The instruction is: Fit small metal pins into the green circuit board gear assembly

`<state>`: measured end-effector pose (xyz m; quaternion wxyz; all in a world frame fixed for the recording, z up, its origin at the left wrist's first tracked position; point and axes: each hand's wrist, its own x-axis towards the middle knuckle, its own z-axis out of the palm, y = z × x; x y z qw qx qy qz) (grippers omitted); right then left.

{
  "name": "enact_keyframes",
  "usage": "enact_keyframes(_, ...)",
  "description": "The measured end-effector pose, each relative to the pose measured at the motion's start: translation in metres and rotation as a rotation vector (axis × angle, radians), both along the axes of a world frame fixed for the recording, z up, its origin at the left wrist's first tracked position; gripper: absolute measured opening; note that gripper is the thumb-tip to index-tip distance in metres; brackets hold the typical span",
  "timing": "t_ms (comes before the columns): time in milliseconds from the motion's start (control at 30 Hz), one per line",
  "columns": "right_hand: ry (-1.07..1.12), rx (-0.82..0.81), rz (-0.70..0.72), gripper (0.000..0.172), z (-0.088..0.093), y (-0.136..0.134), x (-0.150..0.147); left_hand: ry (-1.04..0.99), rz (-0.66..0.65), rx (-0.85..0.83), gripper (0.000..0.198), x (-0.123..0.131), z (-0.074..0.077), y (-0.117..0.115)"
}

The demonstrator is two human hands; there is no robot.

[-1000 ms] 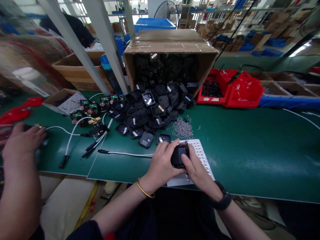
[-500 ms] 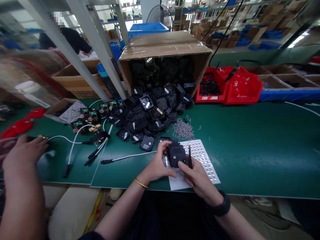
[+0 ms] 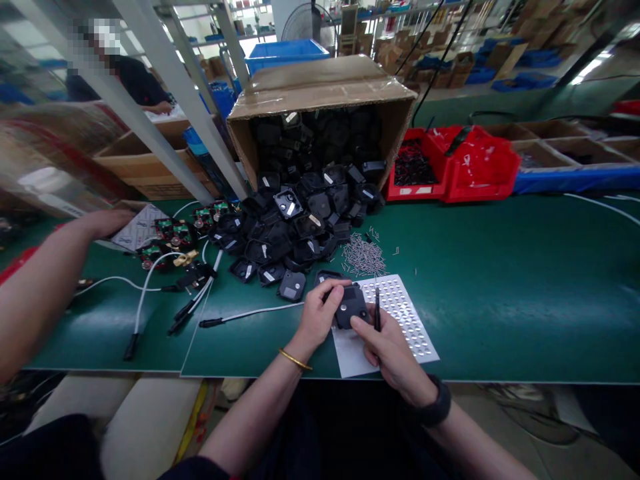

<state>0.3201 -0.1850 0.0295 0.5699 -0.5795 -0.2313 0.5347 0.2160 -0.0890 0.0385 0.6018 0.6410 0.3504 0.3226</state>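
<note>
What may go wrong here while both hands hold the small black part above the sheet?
The small black plastic housing, pinched between left hand and right hand, might slip onto the white dotted sheet. The right hand also holds thin black tweezers; a slip could scatter the loose heap of small metal pins nearby.

I'm looking down on a long green bench [image 3: 500, 293] that runs left to right. Grey slanted frame posts [image 3: 165, 80] rise at the far left. Behind them stand shelving racks [image 3: 410, 20], a floor fan [image 3: 310, 20] and stacked cardboard cartons [image 3: 450, 60]. Bright light [image 3: 595, 67] falls at the far right. Below the near bench edge, a pale floor [image 3: 150, 420] shows.
</note>
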Motion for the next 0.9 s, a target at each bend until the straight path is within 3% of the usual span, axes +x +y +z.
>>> enact_keyframes(200, -0.029, 0.001, 0.018, 0.045, -0.001, -0.003, 0.000, -0.011, 0.078, -0.006, 0.030, -0.002, -0.004, -0.006)
enact_keyframes(500, -0.014, -0.003, 0.004, 0.047, 0.001, -0.006, 0.002, -0.023, 0.065, -0.021, 0.036, -0.004, -0.006, -0.009)
enact_keyframes(600, 0.030, 0.014, 0.023, 0.044, 0.003, -0.005, 0.006, -0.004, -0.075, 0.086, 0.046, -0.009, -0.009, -0.008)
enact_keyframes(700, 0.024, 0.034, 0.063, 0.045, 0.004, -0.001, 0.009, 0.119, -0.130, 0.309, 0.078, -0.011, -0.011, -0.006)
enact_keyframes(800, -0.061, 0.050, 0.085, 0.046, 0.004, 0.006, 0.011, 0.197, -0.095, 0.433, 0.068, -0.007, -0.012, -0.002)
enact_keyframes(900, -0.140, 0.043, 0.069, 0.049, 0.003, 0.010, 0.012, 0.183, -0.082, 0.420, 0.065, -0.003, -0.013, 0.000)
